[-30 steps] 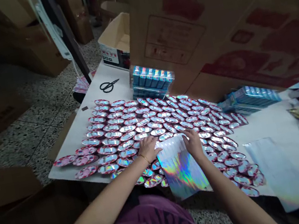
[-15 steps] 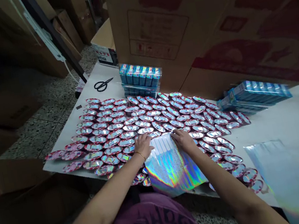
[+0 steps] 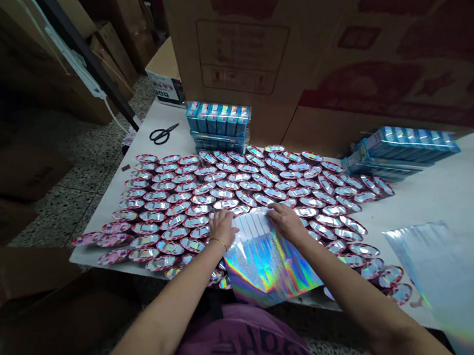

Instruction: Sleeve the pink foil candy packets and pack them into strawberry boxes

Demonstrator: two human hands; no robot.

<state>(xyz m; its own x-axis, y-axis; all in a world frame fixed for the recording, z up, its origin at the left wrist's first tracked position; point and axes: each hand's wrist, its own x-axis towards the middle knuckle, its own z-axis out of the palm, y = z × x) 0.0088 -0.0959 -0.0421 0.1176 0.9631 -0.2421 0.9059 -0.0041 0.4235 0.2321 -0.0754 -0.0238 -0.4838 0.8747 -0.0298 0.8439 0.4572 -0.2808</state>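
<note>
A shiny holographic sheet (image 3: pixel 266 264) with pale strips along its far edge lies in front of me, over many oval, red-rimmed pieces (image 3: pixel 157 205) with reflective tops. My left hand (image 3: pixel 223 229) grips the sheet's far left corner, its fingers pressed together. At the far right corner, my right hand (image 3: pixel 285 221) pinches the same sheet. The near part of the sheet reaches the table's front edge and shows rainbow reflections.
Black scissors (image 3: pixel 164 134) lie at the back left. Wrapped blue boxes (image 3: pixel 220 122) stand near a large cardboard box (image 3: pixel 242 48), with more blue boxes (image 3: pixel 410 144) at the right. Another holographic sheet (image 3: pixel 456 273) rests on the white table (image 3: pixel 464 192).
The view has shifted slightly. Both hands remain at the sheet's far corners, with little visible movement against the table.
</note>
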